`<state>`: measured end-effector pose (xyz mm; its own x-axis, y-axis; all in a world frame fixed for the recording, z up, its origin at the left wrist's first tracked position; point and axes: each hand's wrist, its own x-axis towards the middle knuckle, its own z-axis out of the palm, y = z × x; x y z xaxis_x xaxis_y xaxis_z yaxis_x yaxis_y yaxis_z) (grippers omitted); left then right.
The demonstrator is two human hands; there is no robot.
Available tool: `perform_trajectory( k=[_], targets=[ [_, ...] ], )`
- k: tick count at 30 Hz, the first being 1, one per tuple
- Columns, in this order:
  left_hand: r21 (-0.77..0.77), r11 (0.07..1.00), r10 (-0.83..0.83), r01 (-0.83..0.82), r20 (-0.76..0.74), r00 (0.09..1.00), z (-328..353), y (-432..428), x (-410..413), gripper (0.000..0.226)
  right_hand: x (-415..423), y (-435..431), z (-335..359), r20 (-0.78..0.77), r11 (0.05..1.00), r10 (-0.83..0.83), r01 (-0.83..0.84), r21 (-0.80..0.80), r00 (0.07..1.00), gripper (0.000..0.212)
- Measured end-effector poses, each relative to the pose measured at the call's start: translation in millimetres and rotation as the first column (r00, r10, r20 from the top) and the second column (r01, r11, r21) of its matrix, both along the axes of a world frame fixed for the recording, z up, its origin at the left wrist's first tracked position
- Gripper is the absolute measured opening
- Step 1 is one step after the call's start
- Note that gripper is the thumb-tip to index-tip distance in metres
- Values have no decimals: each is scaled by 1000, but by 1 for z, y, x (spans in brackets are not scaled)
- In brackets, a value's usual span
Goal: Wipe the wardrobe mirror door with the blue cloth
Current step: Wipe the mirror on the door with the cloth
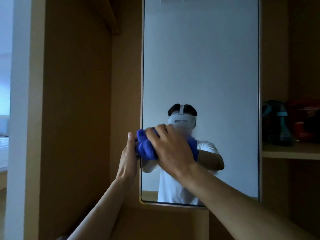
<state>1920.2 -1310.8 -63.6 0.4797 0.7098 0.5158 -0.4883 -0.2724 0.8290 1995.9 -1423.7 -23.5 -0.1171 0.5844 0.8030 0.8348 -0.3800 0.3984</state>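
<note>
One blue cloth [145, 148], gripped by left hand [129, 154], right hand [170, 146]

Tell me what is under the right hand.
The bunched blue cloth lies under the right hand, whose fingers curl over it; the left hand holds its left end. The hand covers the cloth's middle, so contact with the mirror door cannot be seen.

Wooden shelf [290, 150] right, holding dark item [277, 125], red item [304, 122]; white bedding [3, 149] far left.
</note>
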Motion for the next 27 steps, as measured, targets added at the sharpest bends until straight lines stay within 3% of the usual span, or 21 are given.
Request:
perform_trajectory(
  k=[4, 8, 15, 21, 27],
  targets=[
    [54, 997, 63, -61, -34, 997, 0, -6, -2, 57, 5, -7, 54, 67, 987, -30, 19, 157, 997, 38],
    [69, 993, 99, -95, -49, 994, 2, -11, -5, 50, 12, -10, 75, 56, 990, -6, -2, 138, 998, 37],
    [72, 991, 112, -109, -34, 993, -1, -14, -1, 74, 18, -14, 20, 84, 1000, 6, -6, 4, 996, 40],
    [68, 991, 122, -118, -55, 991, -4, -11, 1, 59, 20, -16, -39, 77, 985, -94, 104, -136, 993, 65],
    [155, 979, 153, -132, -128, 980, -6, -15, -3, 62, 21, -23, -28, 62, 996, -39, 44, -81, 997, 50]
  ],
)
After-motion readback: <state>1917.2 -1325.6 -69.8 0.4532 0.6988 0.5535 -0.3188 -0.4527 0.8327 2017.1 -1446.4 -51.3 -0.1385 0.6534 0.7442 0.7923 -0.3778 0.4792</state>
